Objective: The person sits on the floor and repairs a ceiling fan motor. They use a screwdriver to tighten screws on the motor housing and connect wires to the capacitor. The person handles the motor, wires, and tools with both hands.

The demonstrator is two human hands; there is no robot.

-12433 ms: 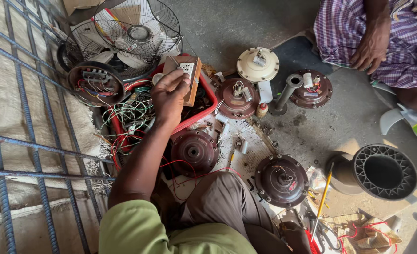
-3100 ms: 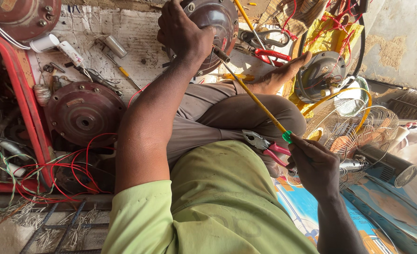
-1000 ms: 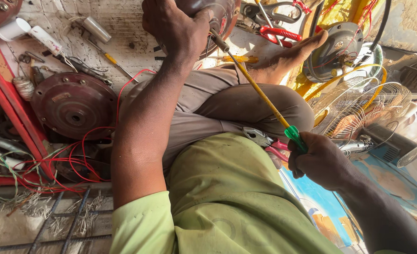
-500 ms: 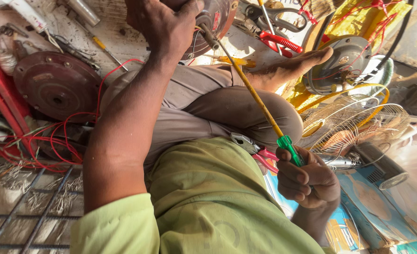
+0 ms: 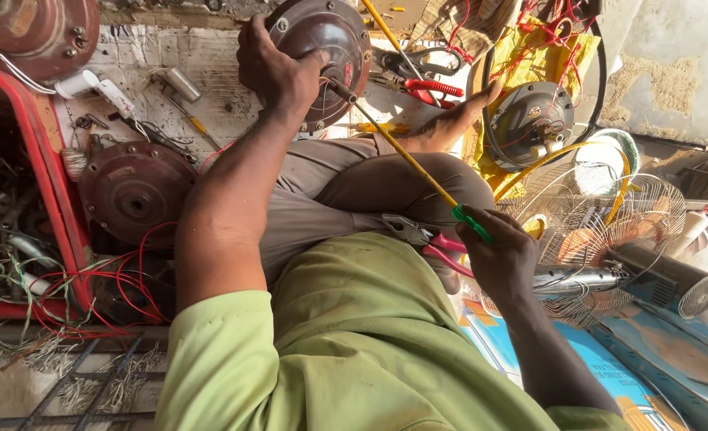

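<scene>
Left hand (image 5: 278, 68) is gripping the rim of a brown fan motor (image 5: 322, 56), fingers curled tight over its near edge. Right hand (image 5: 501, 259) is closed around the green handle of a long yellow screwdriver (image 5: 406, 152); the shaft is running up from that hand, tip touching the motor just beside the left fingers. Pliers (image 5: 430, 237) with pink handles are lying on the lap, just left of the right hand. A second motor (image 5: 134, 187) is sitting below the left forearm.

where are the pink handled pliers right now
In the head view the pink-handled pliers lie on the person's lap, just left of the right hand that holds the long yellow screwdriver.
</scene>
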